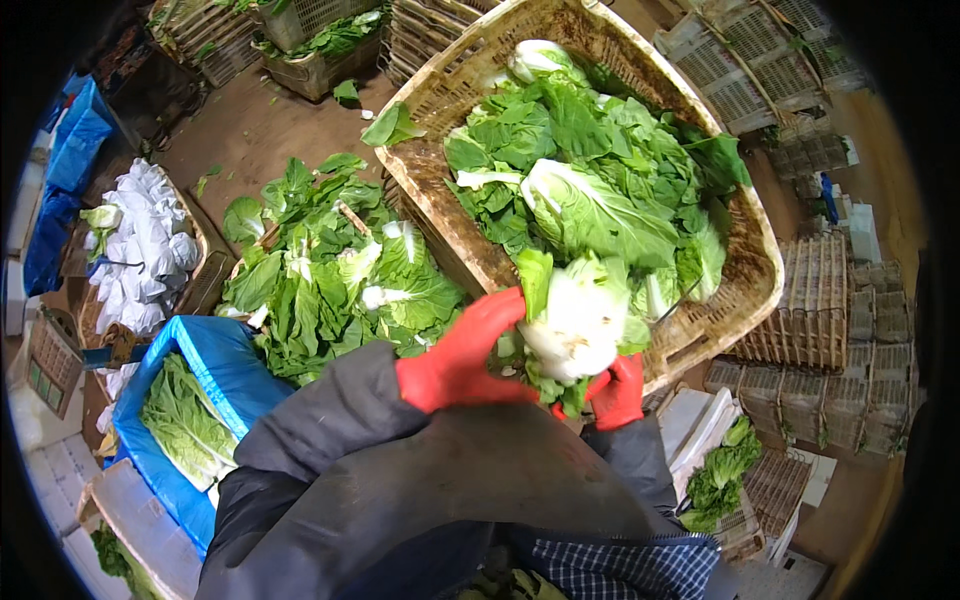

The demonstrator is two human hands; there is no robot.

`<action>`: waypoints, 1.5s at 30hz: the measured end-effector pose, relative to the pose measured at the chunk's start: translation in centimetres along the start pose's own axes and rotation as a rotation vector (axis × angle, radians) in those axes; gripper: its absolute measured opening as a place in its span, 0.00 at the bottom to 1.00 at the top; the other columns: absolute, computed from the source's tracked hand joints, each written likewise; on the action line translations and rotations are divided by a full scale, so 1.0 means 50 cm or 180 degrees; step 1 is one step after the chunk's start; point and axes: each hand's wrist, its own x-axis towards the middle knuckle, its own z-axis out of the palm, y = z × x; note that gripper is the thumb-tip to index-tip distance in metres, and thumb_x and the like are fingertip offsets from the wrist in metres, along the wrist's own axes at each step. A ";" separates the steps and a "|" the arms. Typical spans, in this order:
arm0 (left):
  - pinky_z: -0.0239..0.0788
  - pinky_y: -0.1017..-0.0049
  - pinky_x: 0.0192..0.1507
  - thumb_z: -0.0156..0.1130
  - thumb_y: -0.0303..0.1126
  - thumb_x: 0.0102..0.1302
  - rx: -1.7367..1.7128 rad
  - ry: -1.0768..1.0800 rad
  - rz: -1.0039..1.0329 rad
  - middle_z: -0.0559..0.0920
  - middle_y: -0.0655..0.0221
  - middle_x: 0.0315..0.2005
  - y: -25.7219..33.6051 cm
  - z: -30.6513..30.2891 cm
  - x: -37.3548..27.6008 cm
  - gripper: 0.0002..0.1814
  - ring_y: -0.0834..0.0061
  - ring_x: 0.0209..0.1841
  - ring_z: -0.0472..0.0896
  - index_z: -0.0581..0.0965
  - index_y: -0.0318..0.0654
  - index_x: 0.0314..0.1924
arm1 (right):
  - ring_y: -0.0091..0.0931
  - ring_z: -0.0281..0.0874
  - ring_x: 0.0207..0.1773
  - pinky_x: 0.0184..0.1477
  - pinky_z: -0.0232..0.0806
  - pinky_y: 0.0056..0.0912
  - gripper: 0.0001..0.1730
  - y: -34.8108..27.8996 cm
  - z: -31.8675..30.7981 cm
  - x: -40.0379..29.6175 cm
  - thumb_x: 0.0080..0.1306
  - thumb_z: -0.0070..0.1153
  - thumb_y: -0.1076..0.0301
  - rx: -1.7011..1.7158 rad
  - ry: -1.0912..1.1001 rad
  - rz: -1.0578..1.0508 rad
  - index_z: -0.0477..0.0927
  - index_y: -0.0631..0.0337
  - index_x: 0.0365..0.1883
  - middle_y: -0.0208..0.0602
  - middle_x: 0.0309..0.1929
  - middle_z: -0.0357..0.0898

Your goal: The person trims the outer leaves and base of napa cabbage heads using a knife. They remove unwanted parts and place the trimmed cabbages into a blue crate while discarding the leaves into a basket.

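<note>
A napa cabbage (581, 319) is in front of my body, its pale base towards me, over the near edge of a large dirty plastic crate (442, 217). My left hand (469, 356), in a red glove, is spread at the cabbage's left side; whether it touches is unclear. Red-gloved too, my right hand (619, 390) has its fingers curled under the right side of the cabbage's base, partly hidden by leaves. A thin dark blade or rod (675, 301) sticks out to the right beyond the cabbage. Inside the crate lie another napa cabbage (592, 210) and many loose green leaves (517, 131).
A heap of trimmed leaves (322, 277) lies left of the crate. Further left stand a blue-lined box (259, 367) holding napa cabbage (184, 424) and a crate of white plastic bags (146, 247). Stacked crates (802, 307) stand at the right; others (435, 34) stand at the top.
</note>
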 end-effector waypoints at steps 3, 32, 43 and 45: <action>0.61 0.65 0.56 0.73 0.43 0.45 0.0453 0.0280 0.0218 0.68 0.58 0.55 0.015 -0.100 -0.047 0.38 0.68 0.56 0.67 0.68 0.38 0.54 | 0.32 0.70 0.55 0.54 0.65 0.35 0.32 -0.040 0.108 -0.040 0.61 0.49 0.70 -0.0743 -0.0931 0.0228 0.58 0.63 0.64 0.41 0.58 0.68; 0.55 0.69 0.62 0.64 0.47 0.57 -0.1967 0.0544 -0.1063 0.66 0.64 0.60 -0.173 -0.202 -0.449 0.42 0.71 0.61 0.65 0.57 0.36 0.65 | 0.33 0.71 0.26 0.26 0.65 0.35 0.18 0.098 0.343 0.120 0.49 0.54 0.69 -0.4464 -0.3385 -0.4022 0.72 0.56 0.41 0.31 0.27 0.68; 0.61 0.60 0.58 0.55 0.55 0.56 -0.3273 0.0648 -0.0578 0.70 0.58 0.56 -0.099 -0.258 -0.432 0.39 0.63 0.58 0.69 0.62 0.40 0.63 | 0.42 0.78 0.31 0.32 0.70 0.41 0.12 0.129 0.253 0.226 0.55 0.52 0.69 -0.4350 -0.2143 -0.1939 0.74 0.59 0.39 0.43 0.31 0.78; 0.62 0.57 0.57 0.47 0.54 0.63 -0.3935 0.1250 -0.0189 0.68 0.58 0.59 -0.106 -0.277 -0.414 0.33 0.62 0.59 0.67 0.63 0.43 0.64 | 0.21 0.78 0.37 0.31 0.69 0.26 0.24 0.116 0.338 0.181 0.59 0.59 0.66 -0.2009 -0.2684 0.0236 0.71 0.56 0.55 0.28 0.41 0.79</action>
